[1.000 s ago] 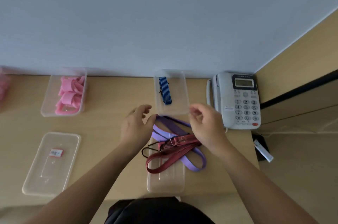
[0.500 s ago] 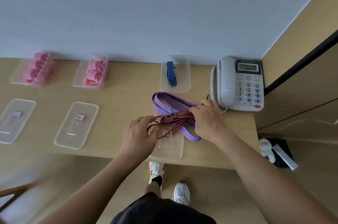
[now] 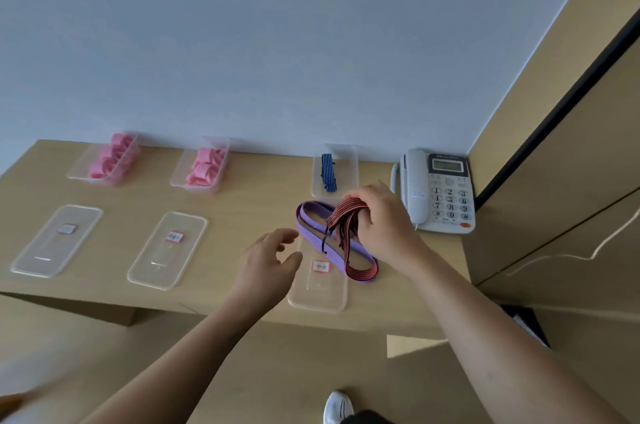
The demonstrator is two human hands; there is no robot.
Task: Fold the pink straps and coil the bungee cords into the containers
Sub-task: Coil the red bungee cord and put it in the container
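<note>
My right hand [image 3: 381, 215] is shut on a red striped bungee cord [image 3: 348, 215] and lifts its gathered loops a little above the desk; one end trails down to the front right. Under it lies a purple bungee cord [image 3: 313, 222] in a long loop, across a clear lid [image 3: 318, 292]. My left hand [image 3: 270, 261] hovers open just left of the cords, holding nothing. A clear container [image 3: 349, 164] at the back holds a coiled blue bungee cord [image 3: 328, 172]. Two clear containers further left hold folded pink straps [image 3: 206, 167], pink straps [image 3: 112, 155].
Two clear lids [image 3: 168, 248], [image 3: 57, 240] with small labels lie on the left of the wooden desk [image 3: 242, 202]. A white desk telephone [image 3: 438, 191] stands at the right by the wooden wall panel. My shoe [image 3: 337, 406] shows below the desk's front edge.
My right hand has lifted the red cord's loops up and back toward the blue cord's container. My left hand has let go of the red cord and opened. The camera view has tilted.
</note>
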